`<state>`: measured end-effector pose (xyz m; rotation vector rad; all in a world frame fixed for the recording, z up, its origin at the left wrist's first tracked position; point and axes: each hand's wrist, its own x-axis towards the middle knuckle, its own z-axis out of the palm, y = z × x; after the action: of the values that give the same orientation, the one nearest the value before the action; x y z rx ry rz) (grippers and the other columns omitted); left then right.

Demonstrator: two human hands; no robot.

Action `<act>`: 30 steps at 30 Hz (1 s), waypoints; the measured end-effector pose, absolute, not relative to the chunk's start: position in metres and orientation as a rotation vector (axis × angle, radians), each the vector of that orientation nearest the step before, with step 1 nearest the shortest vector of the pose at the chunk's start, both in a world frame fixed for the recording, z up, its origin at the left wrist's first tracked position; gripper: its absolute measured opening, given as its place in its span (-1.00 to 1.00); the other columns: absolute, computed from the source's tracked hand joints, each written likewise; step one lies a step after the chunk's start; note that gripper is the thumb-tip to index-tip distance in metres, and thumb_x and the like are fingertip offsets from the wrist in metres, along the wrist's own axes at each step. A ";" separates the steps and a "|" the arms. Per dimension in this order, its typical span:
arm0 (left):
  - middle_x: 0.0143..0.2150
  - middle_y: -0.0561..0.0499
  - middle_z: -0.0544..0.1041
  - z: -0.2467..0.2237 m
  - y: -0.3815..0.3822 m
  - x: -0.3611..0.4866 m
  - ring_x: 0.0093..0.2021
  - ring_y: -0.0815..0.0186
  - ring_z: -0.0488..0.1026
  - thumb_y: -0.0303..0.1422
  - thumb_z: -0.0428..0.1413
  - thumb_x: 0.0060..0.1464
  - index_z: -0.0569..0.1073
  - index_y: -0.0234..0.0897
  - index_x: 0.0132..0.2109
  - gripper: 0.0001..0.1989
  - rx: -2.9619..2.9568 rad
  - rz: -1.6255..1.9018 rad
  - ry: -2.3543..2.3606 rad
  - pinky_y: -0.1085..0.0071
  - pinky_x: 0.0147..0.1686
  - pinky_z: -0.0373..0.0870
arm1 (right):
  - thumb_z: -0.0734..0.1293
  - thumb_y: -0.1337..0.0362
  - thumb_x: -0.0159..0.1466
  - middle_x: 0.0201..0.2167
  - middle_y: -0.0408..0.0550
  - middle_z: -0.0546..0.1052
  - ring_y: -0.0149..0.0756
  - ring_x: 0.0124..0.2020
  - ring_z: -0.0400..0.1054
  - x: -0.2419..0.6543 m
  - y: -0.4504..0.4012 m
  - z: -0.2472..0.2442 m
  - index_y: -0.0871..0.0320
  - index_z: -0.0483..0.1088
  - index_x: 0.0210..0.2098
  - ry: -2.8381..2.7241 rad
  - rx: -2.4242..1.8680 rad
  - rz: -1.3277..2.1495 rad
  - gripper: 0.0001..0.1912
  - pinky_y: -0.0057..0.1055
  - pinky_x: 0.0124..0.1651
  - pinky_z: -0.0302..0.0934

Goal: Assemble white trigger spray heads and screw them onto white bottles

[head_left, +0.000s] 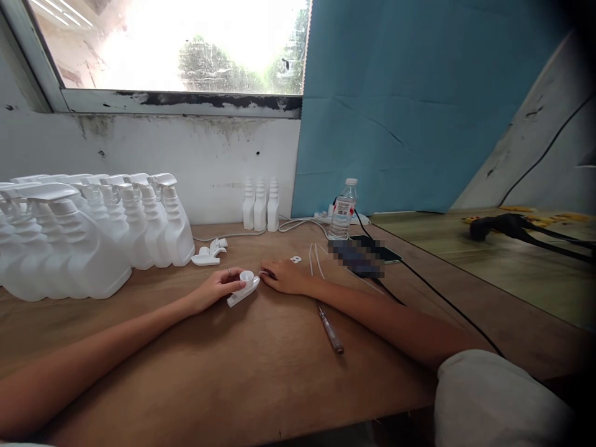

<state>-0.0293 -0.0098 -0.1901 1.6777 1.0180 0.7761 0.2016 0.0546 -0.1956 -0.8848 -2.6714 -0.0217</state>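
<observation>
White spray head (246,285): was gripped in the left hand (218,288). Couldn't tell the grip of the right hand (287,277) just beside.

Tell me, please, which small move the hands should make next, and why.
Perhaps steady the free end of the white sprayer head with the right hand: the left hand holds it at its round collar, and that end points towards the right hand, close by; whether they touch is hard to tell.
</observation>
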 end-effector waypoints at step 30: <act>-0.10 -0.05 0.48 -0.186 -0.013 -0.028 -0.11 0.26 0.37 -0.16 0.14 0.10 0.43 -0.35 0.00 -0.60 1.688 0.790 0.990 0.43 -0.13 0.28 | 0.19 0.25 0.35 -0.42 -0.07 0.48 -0.37 -0.46 0.27 0.201 0.059 -0.202 0.18 0.32 -0.28 -2.638 -0.872 -0.018 -0.85 -0.45 -0.41 -0.15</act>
<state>-0.0275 -0.0134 -0.1857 1.6879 0.9896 0.7895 0.2014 0.0589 -0.2023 -0.8723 -2.6381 -0.0180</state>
